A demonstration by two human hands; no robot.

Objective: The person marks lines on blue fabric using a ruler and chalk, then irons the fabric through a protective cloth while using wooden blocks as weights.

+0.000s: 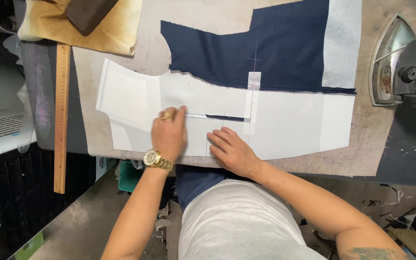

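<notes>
Pressing flat on a white interfaced fabric panel [285, 125], both hands lie open at the near edge of the worktop [362, 159]. The left hand [169, 135], with a gold ring and watch, has its fingertips at the left end of a narrow slit [220, 117] where navy cloth shows through. The right hand [232, 151] rests palm down just right of it, below the slit. A navy fabric piece [275, 53] lies beyond the panel, touching its far edge. A wooden ruler [61, 115] lies along the left side, and an iron [400, 62] sits at the far right.
</notes>
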